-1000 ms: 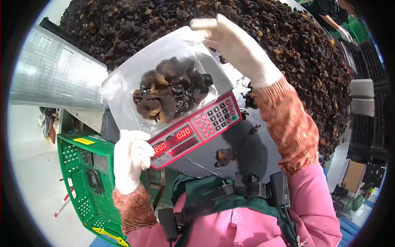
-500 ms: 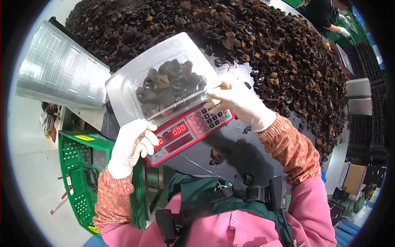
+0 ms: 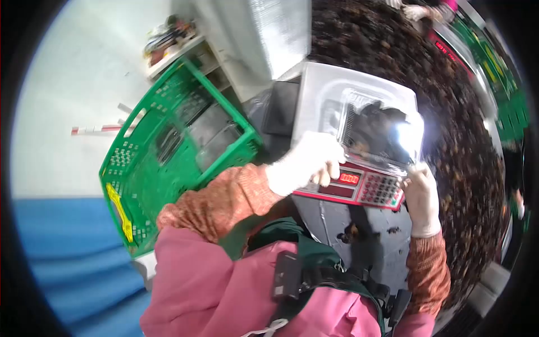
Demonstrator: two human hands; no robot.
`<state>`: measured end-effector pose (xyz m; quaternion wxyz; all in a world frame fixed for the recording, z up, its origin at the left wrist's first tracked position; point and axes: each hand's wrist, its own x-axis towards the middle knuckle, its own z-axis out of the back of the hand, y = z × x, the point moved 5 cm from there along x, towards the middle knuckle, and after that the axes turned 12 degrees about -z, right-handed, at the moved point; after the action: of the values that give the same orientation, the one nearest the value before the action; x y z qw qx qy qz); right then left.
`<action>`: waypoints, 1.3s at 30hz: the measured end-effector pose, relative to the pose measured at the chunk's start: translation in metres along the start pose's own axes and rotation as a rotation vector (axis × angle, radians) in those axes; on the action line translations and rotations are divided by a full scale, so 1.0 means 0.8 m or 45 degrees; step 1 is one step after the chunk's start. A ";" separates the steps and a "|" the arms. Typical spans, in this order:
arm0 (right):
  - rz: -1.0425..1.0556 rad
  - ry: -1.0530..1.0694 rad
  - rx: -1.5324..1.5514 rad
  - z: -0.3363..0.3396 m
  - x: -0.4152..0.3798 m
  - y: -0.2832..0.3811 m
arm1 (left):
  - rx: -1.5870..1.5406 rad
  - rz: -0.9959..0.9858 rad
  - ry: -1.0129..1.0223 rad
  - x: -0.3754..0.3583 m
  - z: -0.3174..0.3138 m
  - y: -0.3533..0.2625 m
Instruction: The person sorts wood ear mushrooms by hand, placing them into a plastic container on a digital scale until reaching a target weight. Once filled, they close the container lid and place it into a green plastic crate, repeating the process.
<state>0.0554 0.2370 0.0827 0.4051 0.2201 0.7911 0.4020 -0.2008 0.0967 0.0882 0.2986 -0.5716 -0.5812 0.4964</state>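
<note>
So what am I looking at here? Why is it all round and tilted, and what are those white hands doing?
The picture comes from a camera worn on a person's head, looking down, so it bends round at the edges. The white things are the person's gloved hands. The left hand and the right hand hold a clear plastic box of dark dried mushrooms on a red weighing scale. Behind lies a big heap of mushrooms. Beside the person stands a green crate.
</note>
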 end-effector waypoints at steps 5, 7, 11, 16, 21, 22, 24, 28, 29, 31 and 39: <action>0.270 0.141 -0.054 -0.058 -0.037 0.028 | 0.121 -0.283 -0.066 -0.078 0.011 -0.008; 0.345 0.134 -0.187 -0.090 -0.045 0.033 | 0.249 -0.284 -0.054 -0.106 0.044 -0.004; 0.266 0.305 -0.295 -0.165 -0.044 0.010 | -0.170 -0.764 -0.092 -0.157 0.079 -0.035; 0.107 0.552 -0.321 -0.246 -0.049 -0.026 | -0.146 -0.818 -0.631 -0.212 0.182 -0.066; 0.155 0.158 -0.466 -0.167 -0.043 -0.023 | -0.549 -0.395 -0.967 -0.298 0.388 -0.002; 0.142 0.102 -0.425 -0.142 -0.041 -0.029 | -0.579 -0.322 -1.118 -0.319 0.439 0.044; 0.095 0.004 -0.342 -0.102 -0.045 -0.050 | -0.800 0.037 -1.220 -0.356 0.507 0.131; 0.025 -0.027 -0.187 -0.080 -0.070 -0.084 | -0.983 0.129 -1.503 -0.357 0.563 0.224; 0.011 -0.033 -0.169 -0.076 -0.074 -0.090 | -0.784 0.093 -1.495 -0.356 0.576 0.225; 0.028 -0.058 -0.137 -0.074 -0.082 -0.094 | -0.538 0.110 -1.616 -0.360 0.598 0.222; 0.081 -0.122 -0.037 -0.037 -0.106 -0.105 | -0.422 0.006 -1.556 -0.388 0.613 0.227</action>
<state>0.0782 0.1176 0.0635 0.4328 0.2583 0.7574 0.4151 -0.5300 -0.3433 -0.1715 -0.1807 -0.2249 -0.7146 0.6372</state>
